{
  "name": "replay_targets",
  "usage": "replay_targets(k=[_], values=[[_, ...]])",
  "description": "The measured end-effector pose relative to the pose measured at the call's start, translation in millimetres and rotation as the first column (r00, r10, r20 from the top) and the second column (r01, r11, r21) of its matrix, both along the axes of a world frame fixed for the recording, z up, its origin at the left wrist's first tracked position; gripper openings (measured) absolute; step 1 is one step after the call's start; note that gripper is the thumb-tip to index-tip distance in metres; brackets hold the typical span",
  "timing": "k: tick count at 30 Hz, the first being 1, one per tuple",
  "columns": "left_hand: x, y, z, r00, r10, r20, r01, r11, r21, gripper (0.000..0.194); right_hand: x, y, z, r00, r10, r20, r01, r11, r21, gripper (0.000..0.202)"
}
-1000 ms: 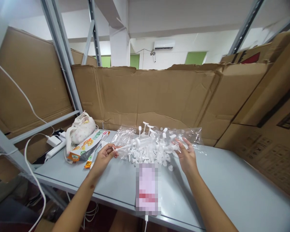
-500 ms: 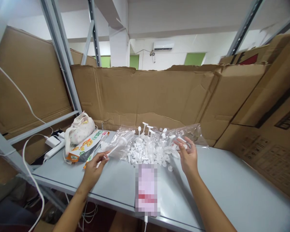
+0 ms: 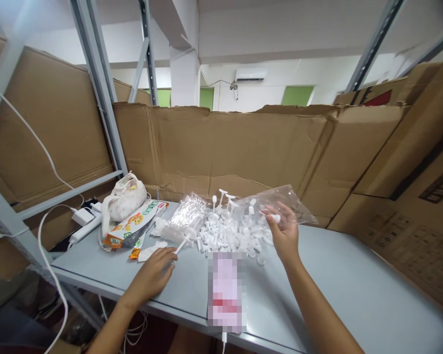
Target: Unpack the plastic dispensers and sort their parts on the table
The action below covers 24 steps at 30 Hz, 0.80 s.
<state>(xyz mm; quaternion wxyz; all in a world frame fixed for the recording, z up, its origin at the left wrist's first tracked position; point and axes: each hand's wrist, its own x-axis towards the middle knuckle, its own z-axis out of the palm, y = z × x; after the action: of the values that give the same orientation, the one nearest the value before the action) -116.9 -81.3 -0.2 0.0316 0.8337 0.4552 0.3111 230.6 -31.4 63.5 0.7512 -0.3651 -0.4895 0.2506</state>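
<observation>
My left hand (image 3: 155,273) is low over the table's front left, its thumb and fingertips at the near end of a thin white plastic stick (image 3: 181,245). The stick points away toward the loose parts, and its far end meets a clear plastic bag (image 3: 192,211). A pile of small white plastic parts (image 3: 227,233) lies in the middle, with several T-shaped pieces standing up at the back. Right of the pile, my raised right hand (image 3: 286,236) pinches a small white plastic piece (image 3: 276,218). Another clear bag (image 3: 295,199) is spread behind those fingers.
A pink phone-shaped item (image 3: 226,290), blurred out, lies at the front with a white cable. At left are an orange and white box (image 3: 135,226), a cloth pouch (image 3: 127,196) and a power strip (image 3: 84,230). Cardboard walls (image 3: 243,147) enclose the back and sides.
My left hand has come down and nearer with the white stick, and the left bag has settled. My right fingers have curled in around the small white piece, which shows more plainly.
</observation>
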Motion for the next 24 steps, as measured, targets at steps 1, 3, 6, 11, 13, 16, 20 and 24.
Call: replay_targets(k=[1, 3, 6, 11, 13, 16, 20, 24], values=[[1, -1, -0.1, 1.000, -0.002, -0.006, 0.002, 1.000, 0.007, 0.020, -2, -2, 3.7, 1.000, 0.012, 0.011, -0.012, 1.000, 0.002, 0.050], [4, -2, 0.0, 1.000, -0.002, -0.011, 0.002, 1.000, 0.025, 0.020, -6, -6, 10.9, 1.000, 0.027, 0.015, -0.027, 1.000, -0.002, 0.052], [11, -1, 1.8, 1.000, 0.012, -0.010, -0.011, 0.999, 0.051, 0.020, -10, -8, 20.8, 0.999, 0.034, 0.007, -0.034, 0.999, 0.003, 0.054], [39, 3, 18.3, 0.989, -0.049, 0.140, 0.050, 0.999, 0.002, 0.021, -13, -5, 33.3, 0.997, 0.057, 0.052, -0.058, 0.998, 0.018, 0.052], [59, 7, 29.7, 0.941, -0.105, 0.322, 0.141, 0.986, -0.092, 0.022, -15, -4, 36.6, 0.994, 0.063, 0.086, -0.065, 0.998, 0.023, 0.050], [94, 24, 47.4, 0.729, -0.064, 0.681, 0.366, 0.878, -0.310, 0.034, -18, -3, 39.2, 0.992, 0.086, 0.093, -0.089, 0.995, 0.035, 0.048], [132, 62, 63.6, 0.385, 0.182, 0.905, 0.632, 0.663, -0.402, 0.041, -20, -3, 38.5, 0.992, 0.113, 0.051, -0.114, 0.993, 0.013, 0.047], [153, 92, 62.7, 0.209, 0.474, 0.855, 0.758, 0.474, -0.448, 0.025, -20, -1, 36.4, 0.984, 0.137, 0.111, -0.139, 0.990, 0.011, 0.044]])
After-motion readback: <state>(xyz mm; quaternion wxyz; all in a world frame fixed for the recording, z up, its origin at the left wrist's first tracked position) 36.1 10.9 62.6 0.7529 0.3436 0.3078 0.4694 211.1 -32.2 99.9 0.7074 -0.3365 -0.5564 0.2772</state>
